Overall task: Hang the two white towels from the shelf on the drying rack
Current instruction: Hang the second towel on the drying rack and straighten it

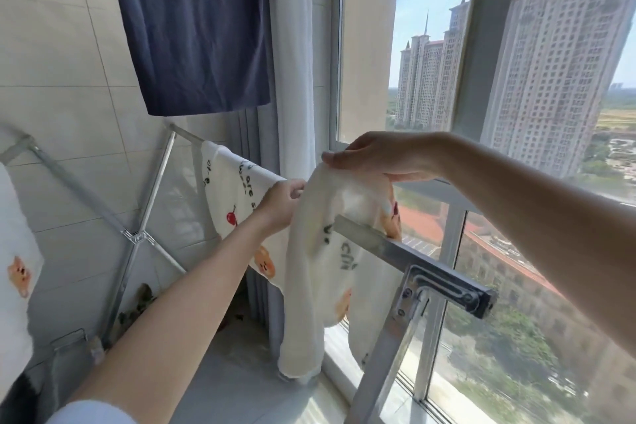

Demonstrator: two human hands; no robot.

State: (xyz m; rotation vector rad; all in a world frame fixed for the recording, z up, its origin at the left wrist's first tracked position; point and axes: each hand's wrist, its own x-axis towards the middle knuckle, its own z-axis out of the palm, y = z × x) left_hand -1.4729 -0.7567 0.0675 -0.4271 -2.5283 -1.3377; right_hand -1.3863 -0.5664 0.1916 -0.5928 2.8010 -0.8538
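A white towel (311,286) printed with cartoon animals and black lettering hangs bunched over the far rail of the metal drying rack (378,246). My right hand (375,157) pinches its top edge from above. My left hand (282,200) grips its left edge, just above the rail. Part of the same or a second printed white towel (234,196) with a red cherry lies spread over the rail to the left; I cannot tell which. Another white printed towel (15,272) hangs at the far left edge of view.
A dark blue T-shirt (196,27) hangs overhead against the tiled wall. A white curtain (296,62) hangs beside the large window (516,217) on the right. The rack's crossed legs (137,237) and a hinge bracket (444,289) stand close in front.
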